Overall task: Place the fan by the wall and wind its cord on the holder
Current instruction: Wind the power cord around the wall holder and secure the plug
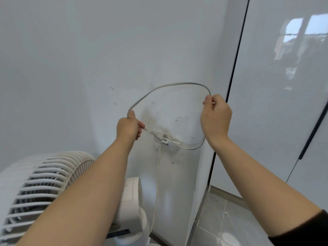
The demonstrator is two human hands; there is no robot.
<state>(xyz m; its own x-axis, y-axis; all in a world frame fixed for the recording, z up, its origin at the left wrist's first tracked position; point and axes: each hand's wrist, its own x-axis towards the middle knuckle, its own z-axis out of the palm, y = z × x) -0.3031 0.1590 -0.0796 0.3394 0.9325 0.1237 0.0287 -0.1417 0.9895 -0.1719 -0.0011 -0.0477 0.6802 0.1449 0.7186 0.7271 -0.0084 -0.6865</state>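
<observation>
With the white slatted plastic fan (44, 183) at the pale grey wall (71, 68), the left hand (127, 128) and right hand (215, 118) each close their fingers on the thin greyish cord (170, 84), which looks light and springy, looped above the small white round holder (166, 139) and best gripped near its bends.

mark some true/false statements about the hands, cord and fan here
1. The left hand and the right hand each grip the cord. True.
2. The fan is at the lower right. False: it is at the lower left, by the wall.
3. The cord arches in a loop above the holder. True.
4. No cord hangs below the holder. False: a strand drops from it toward the fan.
</observation>
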